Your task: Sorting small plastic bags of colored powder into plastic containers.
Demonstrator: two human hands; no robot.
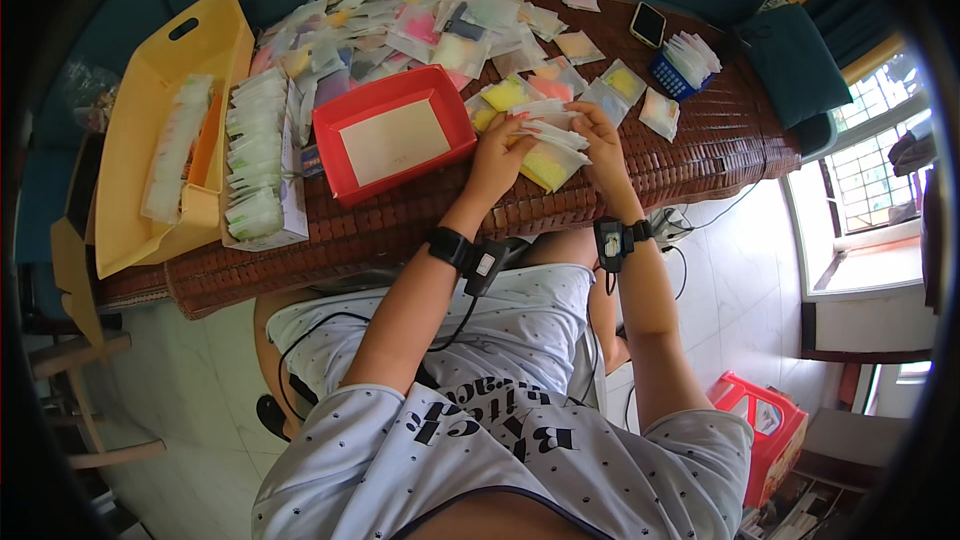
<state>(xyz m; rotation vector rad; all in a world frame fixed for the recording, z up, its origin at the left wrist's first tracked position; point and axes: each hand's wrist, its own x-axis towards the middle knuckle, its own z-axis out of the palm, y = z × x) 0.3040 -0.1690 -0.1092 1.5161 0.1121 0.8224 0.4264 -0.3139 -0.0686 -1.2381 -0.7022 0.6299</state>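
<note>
Between both hands is a stack of small translucent packets (553, 133), fanned at its upper edges. My left hand (501, 148) grips the stack from the left, thumb on top. On its right side, my right hand (600, 136) has its fingers on the packets' edges. A packet with yellow contents (546, 169) shows at the bottom of the stack. Just beyond the hands lie another yellow-filled packet (504, 94) and one more with yellow contents (622, 81). A red tray (330, 165) with a pale sheet on its bottom stands left of my left hand.
A large heap of packets (420, 22) covers the table's far side. At left stand a yellow bin (135, 120) and a white box of upright packets (294, 210). A blue basket (671, 82) and a phone (647, 25) sit at right on the brown woven mat (720, 142).
</note>
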